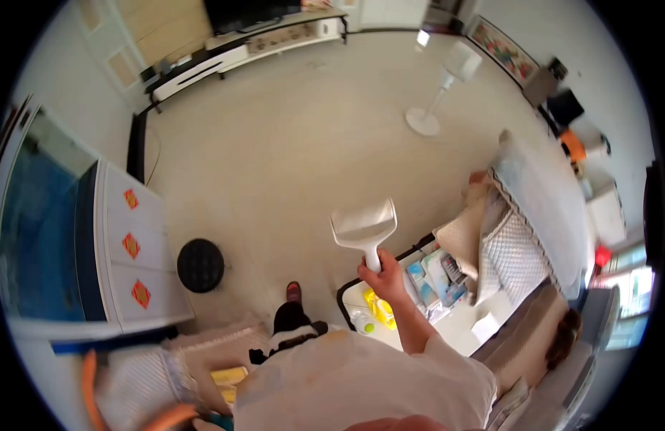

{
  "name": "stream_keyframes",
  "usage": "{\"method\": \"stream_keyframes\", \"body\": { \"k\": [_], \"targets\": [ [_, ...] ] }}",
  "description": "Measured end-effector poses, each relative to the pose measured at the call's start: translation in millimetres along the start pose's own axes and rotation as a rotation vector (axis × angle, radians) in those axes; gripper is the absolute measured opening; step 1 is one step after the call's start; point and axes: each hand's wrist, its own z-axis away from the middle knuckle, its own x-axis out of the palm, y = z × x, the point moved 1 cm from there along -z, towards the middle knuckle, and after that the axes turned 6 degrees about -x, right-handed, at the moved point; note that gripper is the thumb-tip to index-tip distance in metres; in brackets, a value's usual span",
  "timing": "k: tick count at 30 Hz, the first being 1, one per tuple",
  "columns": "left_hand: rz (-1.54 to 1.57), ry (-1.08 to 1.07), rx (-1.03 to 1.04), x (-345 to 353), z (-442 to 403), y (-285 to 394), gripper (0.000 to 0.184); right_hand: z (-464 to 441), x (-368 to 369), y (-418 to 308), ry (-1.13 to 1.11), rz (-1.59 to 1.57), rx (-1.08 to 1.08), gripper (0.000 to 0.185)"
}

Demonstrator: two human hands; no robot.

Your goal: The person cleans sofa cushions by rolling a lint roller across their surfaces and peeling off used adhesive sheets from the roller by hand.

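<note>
My right hand [384, 276] is wrapped round the handle of a white lint roller [364, 224]. Its wide head points away from me, held up over the pale floor near the corner of the coffee table [354, 296]. Under my right forearm, a yellow plastic bag [380, 307] and a clear bottle with a green cap [364, 323] lie on that table. Books and papers [436, 281] are spread beyond them. I cannot see my left hand. At the lower left, a curved orange thing [90, 391] is blurred, and its kind is unclear.
A round black stool [200, 266] stands left of my foot. Quilted covers [519, 237] are heaped at the right, by a brown sofa seat [526, 323]. Farther off are a white pedestal fan [423, 122] and a low TV cabinet [203, 77]. A white cabinet [149, 251] flanks the left side.
</note>
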Motion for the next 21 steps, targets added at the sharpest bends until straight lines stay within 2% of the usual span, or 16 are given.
{"method": "stream_keyframes", "body": {
  "k": [3,4,5,6,8,9,10,12,14,15,16,17,18,19,20,21],
  "targets": [
    [0.042,0.033,0.183,-5,-2,156,0.026,-43,1,6,0.107,-0.075,0.057,0.02],
    [0.08,0.032,0.285,-2,0,217,0.027,-56,0,9,0.233,-0.23,0.043,0.019],
    [0.108,0.016,0.411,4,5,286,0.028,-65,-9,9,0.285,-0.096,0.071,0.018],
    [0.126,-0.029,0.552,21,13,356,0.028,-63,-20,11,0.356,-0.116,0.115,0.018],
    [0.068,-0.186,0.848,95,57,508,0.03,-81,-40,23,0.558,-0.15,0.17,0.018],
    [-0.081,-0.211,1.053,138,85,562,0.033,-83,-47,28,0.639,-0.165,0.165,0.019],
    [-0.172,-0.186,1.093,198,155,599,0.036,-95,-54,23,0.7,-0.295,0.201,0.018],
    [-0.185,-0.426,1.291,297,249,637,0.041,-126,-66,28,0.814,-0.329,0.216,0.017],
    [-0.353,-0.581,1.375,381,270,653,0.042,-167,-91,32,0.875,-0.316,0.233,0.017],
    [-0.415,-0.616,1.31,418,263,656,0.039,-190,-100,32,0.833,-0.224,0.225,0.016],
    [-0.678,-0.485,1.49,448,260,655,0.036,-210,-109,28,0.788,-0.134,0.238,0.016],
    [-0.702,-0.573,1.46,467,231,652,0.033,-234,-118,17,0.791,-0.183,0.274,0.016],
    [-0.822,-0.582,1.343,481,185,658,0.032,-253,-121,11,0.809,-0.247,0.218,0.018],
    [-0.846,-0.584,1.034,486,199,652,0.031,-276,-136,10,0.82,-0.29,0.136,0.019],
    [-0.874,-0.629,1.136,500,100,671,0.019,-290,-153,16,0.844,-0.267,0.123,0.019],
    [-1.264,-0.177,0.817,502,147,663,0.033,-299,-166,25,0.795,-0.136,0.152,0.02]
  ]
}}
